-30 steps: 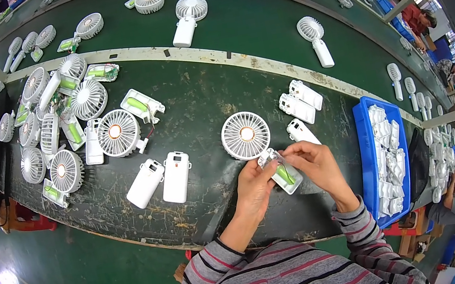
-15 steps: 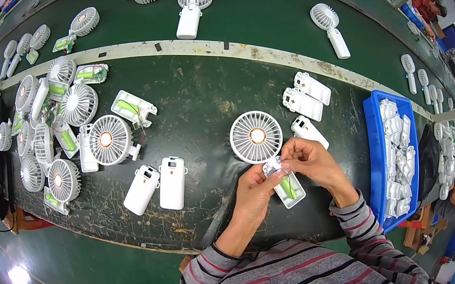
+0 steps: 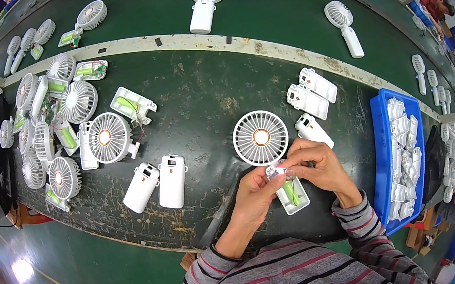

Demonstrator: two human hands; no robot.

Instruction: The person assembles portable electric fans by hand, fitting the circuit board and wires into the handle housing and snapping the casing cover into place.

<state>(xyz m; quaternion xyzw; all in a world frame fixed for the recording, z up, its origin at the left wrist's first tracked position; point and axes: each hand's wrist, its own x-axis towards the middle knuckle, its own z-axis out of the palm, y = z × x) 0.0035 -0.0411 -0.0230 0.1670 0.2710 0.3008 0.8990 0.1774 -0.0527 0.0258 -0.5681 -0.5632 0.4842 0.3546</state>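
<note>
A white handheld fan (image 3: pixel 261 137) lies before me, round grille away from me, its handle half (image 3: pixel 296 206) toward me. The handle is uncovered and shows a green battery (image 3: pixel 291 191) with a thin dark wire. My left hand (image 3: pixel 251 197) holds the top of the handle between thumb and fingers, just below the grille. From the other side my right hand (image 3: pixel 320 169) pinches at the same spot; its fingertips hide what is between them. Right of the grille, close to my right hand, lies a white handle cover (image 3: pixel 314 131).
Two more covers (image 3: pixel 312 93) lie farther back on the dark worktable (image 3: pixel 196 105); two others (image 3: pixel 172 182) lie left. A pile of opened fans (image 3: pixel 62 119) fills the left end. At right stands a blue bin (image 3: pixel 383 166) of white parts. Beyond the pale rail, fans lie on a green belt (image 3: pixel 270 6).
Fans on the belt have shifted rightward. The fan in my hands sits slightly farther right and its handle a little nearer me. Both hands keep hold at the handle's top.
</note>
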